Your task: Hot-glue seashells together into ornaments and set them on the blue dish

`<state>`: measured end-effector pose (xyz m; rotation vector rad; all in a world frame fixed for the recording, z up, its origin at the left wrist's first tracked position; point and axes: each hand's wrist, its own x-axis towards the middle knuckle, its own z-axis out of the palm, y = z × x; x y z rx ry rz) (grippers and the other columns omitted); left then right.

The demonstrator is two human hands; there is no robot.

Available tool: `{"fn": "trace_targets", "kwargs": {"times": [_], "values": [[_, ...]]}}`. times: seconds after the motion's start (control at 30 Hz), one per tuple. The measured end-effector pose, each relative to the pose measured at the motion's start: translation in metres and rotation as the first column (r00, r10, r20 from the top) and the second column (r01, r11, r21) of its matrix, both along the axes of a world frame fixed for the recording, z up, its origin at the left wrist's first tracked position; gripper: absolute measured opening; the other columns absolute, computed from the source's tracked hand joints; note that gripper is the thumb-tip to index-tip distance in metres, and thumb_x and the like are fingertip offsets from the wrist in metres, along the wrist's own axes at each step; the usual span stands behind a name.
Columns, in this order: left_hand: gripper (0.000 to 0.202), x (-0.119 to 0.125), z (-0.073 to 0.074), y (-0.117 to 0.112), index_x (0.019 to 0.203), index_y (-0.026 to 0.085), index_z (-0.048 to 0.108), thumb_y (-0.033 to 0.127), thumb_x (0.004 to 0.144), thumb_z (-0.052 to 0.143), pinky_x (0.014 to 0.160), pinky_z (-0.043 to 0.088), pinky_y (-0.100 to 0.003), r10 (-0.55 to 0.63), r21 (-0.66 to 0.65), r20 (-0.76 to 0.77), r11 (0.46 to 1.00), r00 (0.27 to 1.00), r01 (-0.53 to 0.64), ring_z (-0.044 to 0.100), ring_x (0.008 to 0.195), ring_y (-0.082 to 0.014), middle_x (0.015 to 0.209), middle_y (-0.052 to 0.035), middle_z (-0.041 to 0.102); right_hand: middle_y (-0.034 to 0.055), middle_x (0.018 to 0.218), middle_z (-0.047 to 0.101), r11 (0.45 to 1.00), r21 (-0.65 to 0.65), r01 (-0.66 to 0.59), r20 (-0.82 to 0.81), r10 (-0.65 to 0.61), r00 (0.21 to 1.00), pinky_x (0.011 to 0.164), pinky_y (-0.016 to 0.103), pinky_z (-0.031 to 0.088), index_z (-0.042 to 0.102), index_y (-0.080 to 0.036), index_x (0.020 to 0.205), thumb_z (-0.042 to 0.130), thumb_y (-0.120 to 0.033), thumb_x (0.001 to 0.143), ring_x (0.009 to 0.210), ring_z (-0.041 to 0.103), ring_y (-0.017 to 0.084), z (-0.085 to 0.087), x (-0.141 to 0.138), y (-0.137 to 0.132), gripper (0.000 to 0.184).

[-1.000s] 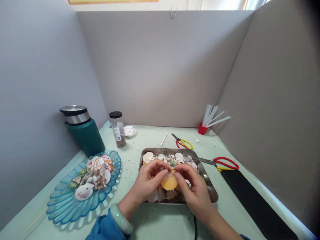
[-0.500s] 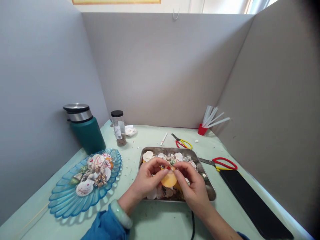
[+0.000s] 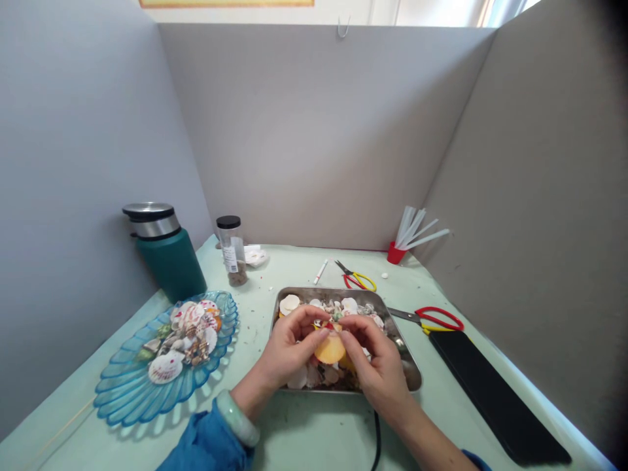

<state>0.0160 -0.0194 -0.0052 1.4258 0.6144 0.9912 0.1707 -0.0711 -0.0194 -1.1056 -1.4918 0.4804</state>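
Note:
Between the fingertips of both hands is a yellow scallop shell (image 3: 330,350), with small red bits at its upper edge. My left hand (image 3: 294,345) pinches it from the left, thumb at the shell's upper side. From the right, my right hand (image 3: 375,353) grips it with thumb and forefinger. Both hands are closed and held over a metal tray (image 3: 415,373) full of white shells and small sea snail shells (image 3: 338,307). The fingers hide part of the shell's top and the tray's middle.
A blue scalloped plate (image 3: 132,392) of shells lies left, by a teal bottle (image 3: 171,261). Behind stand a black-lidded jar (image 3: 231,252) and a red cup (image 3: 396,253) of translucent sticks. Small scissors (image 3: 357,278), large scissors (image 3: 422,317) and a black slab (image 3: 495,399) lie rightward.
Both hands stay over the tray with the yellow shell between them. The red bits at its upper edge show a little more now. The whole view has shifted slightly.

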Motion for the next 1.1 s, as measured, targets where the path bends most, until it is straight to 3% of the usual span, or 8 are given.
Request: {"fn": "trace_targets", "kwargs": {"times": [0.1,0.3,0.53,0.9,1.1], "values": [[0.024,0.0003,-0.0016,0.0005,0.099,0.016,0.056,0.029,0.080,0.064,0.051,0.049,-0.017,0.007,0.008,0.040,1.000,0.999,-0.008,0.060,0.065,-0.0107,0.084,-0.0032,0.063,0.0015,0.088,0.060,1.000,0.005,-0.013,0.004,0.013,1.000,0.067,0.025,0.047,0.057,-0.024,0.100,0.051,-0.026,0.090,0.078,0.059,0.015,0.0008,-0.0003,-0.0005,0.012],[0.021,-0.0001,-0.0012,0.0018,0.094,0.016,0.058,0.029,0.079,0.065,0.042,0.045,-0.015,0.034,0.005,0.014,0.999,0.999,-0.034,0.057,0.059,-0.0090,0.083,-0.0027,0.063,0.0014,0.090,0.060,1.000,-0.001,0.002,0.003,-0.002,1.000,0.068,0.025,0.048,0.055,-0.024,0.104,0.051,-0.025,0.091,0.078,0.059,0.015,-0.0020,0.0000,-0.0008,0.014],[0.017,0.0033,0.0037,0.0009,0.084,0.014,0.062,0.030,0.078,0.065,0.033,0.033,-0.014,0.079,-0.031,-0.028,0.996,0.997,-0.079,0.043,0.037,-0.0021,0.064,0.0023,0.062,0.0010,0.090,0.060,1.000,0.018,-0.002,0.017,0.001,1.000,0.069,0.025,0.047,0.057,-0.025,0.100,0.050,-0.023,0.091,0.080,0.059,0.015,-0.0013,0.0005,0.0005,0.012],[0.024,-0.0004,0.0026,0.0025,0.078,0.012,0.064,0.035,0.073,0.068,0.031,0.034,-0.014,0.079,-0.057,-0.064,0.995,0.995,-0.082,0.043,0.034,-0.0035,0.057,0.0029,0.059,0.0008,0.090,0.059,0.998,0.051,-0.021,0.054,0.019,0.998,0.069,0.026,0.046,0.057,-0.025,0.097,0.050,-0.019,0.090,0.080,0.057,0.015,0.0010,0.0010,0.0000,0.012],[0.025,0.0009,0.0038,0.0009,0.080,0.013,0.063,0.036,0.074,0.068,0.032,0.034,-0.014,0.057,-0.060,-0.037,0.996,0.998,-0.060,0.044,0.035,-0.0030,0.061,0.0021,0.059,0.0011,0.088,0.059,1.000,-0.022,0.022,0.000,-0.022,1.000,0.067,0.025,0.047,0.054,-0.024,0.103,0.050,-0.025,0.091,0.075,0.058,0.014,-0.0026,0.0013,0.0006,0.013]]}}
